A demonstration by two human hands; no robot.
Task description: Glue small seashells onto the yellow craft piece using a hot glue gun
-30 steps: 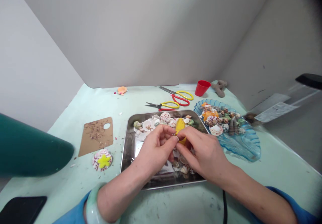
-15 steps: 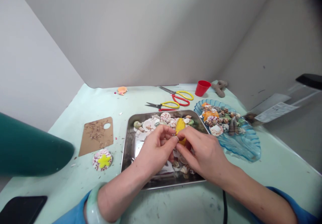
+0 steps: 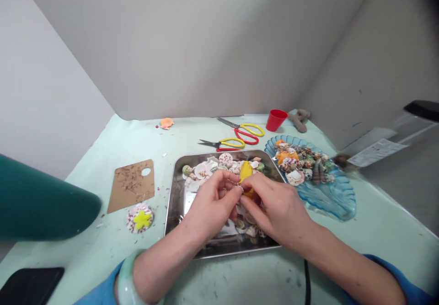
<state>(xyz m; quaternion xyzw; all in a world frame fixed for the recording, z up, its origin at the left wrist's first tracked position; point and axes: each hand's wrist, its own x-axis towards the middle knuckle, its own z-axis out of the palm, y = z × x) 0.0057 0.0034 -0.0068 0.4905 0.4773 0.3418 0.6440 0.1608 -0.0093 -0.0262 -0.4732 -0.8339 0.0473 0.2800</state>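
Observation:
Over a metal tray point(image 3: 170, 204) of seashells, my left hand point(image 3: 214, 200) and my right hand point(image 3: 274, 200) meet fingertip to fingertip. Both are closed in a pinch. A tiny whitish bit shows between the fingertips, too small and covered to name. Just behind the right fingers lies a yellow lump point(image 3: 246, 171), partly hidden by that hand. White and speckled seashells point(image 3: 206, 168) fill the tray's far side, and more shells point(image 3: 252, 230) lie below my right hand. The tray's middle is partly hidden under my hands.
Two pairs of scissors point(image 3: 236, 142) and a red cup point(image 3: 276, 120) stand behind the tray. A blue shell-shaped dish point(image 3: 338, 200) of shells is on the right. Left are a brown card point(image 3: 132, 184), a shell with a yellow flower point(image 3: 141, 219) and a green cylinder point(image 3: 44, 200).

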